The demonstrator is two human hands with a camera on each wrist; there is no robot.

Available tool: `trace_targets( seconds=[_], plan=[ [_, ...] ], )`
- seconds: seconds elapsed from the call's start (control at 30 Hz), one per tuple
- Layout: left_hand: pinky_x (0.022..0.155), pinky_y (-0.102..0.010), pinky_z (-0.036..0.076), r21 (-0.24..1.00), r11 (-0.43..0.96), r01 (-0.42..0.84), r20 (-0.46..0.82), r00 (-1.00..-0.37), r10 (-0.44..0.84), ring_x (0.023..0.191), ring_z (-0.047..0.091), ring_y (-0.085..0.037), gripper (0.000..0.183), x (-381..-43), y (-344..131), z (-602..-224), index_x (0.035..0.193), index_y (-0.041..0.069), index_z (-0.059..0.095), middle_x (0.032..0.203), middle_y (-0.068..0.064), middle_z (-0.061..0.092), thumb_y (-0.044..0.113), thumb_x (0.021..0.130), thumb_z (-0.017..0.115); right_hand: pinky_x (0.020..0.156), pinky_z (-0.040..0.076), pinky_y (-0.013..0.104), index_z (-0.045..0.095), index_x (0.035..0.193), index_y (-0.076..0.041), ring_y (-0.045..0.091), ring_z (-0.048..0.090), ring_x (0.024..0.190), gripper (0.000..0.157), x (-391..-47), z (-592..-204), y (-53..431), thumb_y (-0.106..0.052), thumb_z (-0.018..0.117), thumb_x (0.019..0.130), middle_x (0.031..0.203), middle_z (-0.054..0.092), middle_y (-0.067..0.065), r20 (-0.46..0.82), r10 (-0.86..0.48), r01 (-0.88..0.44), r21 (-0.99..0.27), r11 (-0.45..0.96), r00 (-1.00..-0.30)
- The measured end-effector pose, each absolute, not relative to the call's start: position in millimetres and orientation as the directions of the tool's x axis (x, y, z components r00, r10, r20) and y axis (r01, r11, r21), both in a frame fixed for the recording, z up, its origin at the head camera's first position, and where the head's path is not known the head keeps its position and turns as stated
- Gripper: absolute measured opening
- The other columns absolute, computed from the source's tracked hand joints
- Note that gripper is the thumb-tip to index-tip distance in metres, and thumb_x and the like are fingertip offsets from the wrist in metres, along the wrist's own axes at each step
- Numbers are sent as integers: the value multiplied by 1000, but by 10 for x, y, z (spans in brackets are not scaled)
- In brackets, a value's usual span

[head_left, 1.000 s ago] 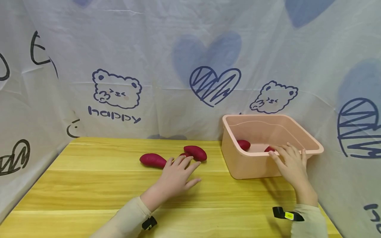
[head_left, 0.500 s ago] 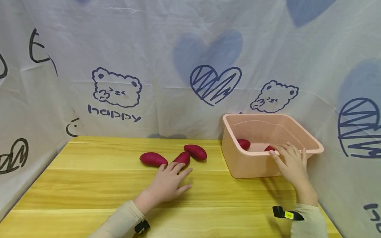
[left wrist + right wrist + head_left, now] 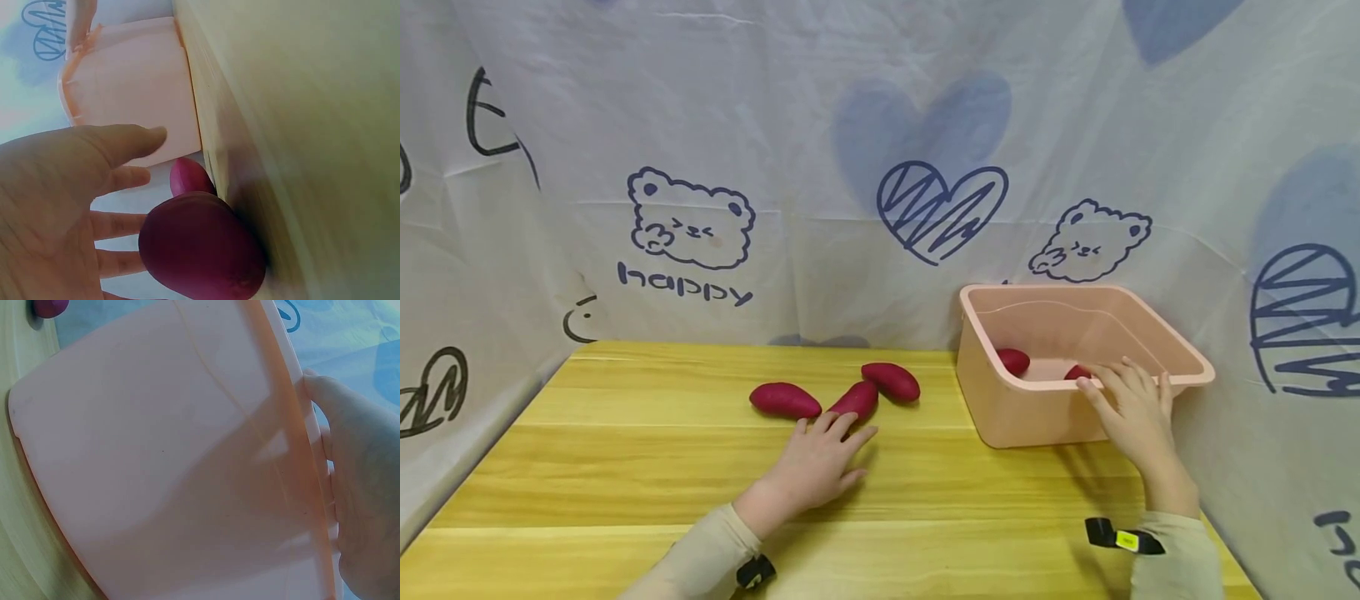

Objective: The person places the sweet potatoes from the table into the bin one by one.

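Observation:
Three dark red sweet potatoes lie on the wooden table: a left one (image 3: 786, 401), a middle one (image 3: 857, 400) and a back right one (image 3: 891, 382). My left hand (image 3: 808, 467) is at the near end of the middle one, fingers spread and loosely straight. In the left wrist view, the fingers (image 3: 119, 225) reach behind a large sweet potato (image 3: 200, 247); contact is hard to tell. My right hand (image 3: 1138, 421) rests over the near rim of a pink plastic bin (image 3: 1037, 417), fingers extending over it. Two more sweet potatoes show inside, one (image 3: 1013, 361) at the left, another (image 3: 1077, 372) near my fingers.
The wooden table (image 3: 625, 467) ends at a printed cloth (image 3: 820, 125) hung behind it and along both sides. The bin stands at the table's back right, close to the cloth.
My left hand has drawn back toward the lower left, uncovering more of the middle sweet potato. The right hand stays at the bin's rim.

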State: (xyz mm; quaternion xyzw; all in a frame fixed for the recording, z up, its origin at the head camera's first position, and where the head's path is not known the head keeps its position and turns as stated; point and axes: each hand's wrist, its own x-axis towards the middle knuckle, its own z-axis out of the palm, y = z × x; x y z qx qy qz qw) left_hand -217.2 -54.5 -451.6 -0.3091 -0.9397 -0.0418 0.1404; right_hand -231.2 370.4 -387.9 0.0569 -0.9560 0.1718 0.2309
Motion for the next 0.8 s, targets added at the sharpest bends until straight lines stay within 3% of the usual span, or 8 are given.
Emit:
trace_targets(
  seconds=[0.43,0.8],
  plan=[
    [71,-59,53,29,824,566,265,-799,539,112,57,-37,53,-2179,-571,-4560,135,21,55,133,-14,54,33,86,73,114,-7,68,58,129,-8,46,27,137,53,-2303,-3872,3694,-49,40,101,136,49,25,460,-28,-186,-301,935,-887],
    [48,-43,52,12,819,574,336,-774,537,103,60,-36,39,-2176,-574,-4580,127,19,60,129,-16,58,25,89,70,114,-7,69,58,129,-9,46,27,137,53,-2302,-3860,3697,-49,40,101,135,49,25,454,-26,-181,-300,936,-891]
  ],
)
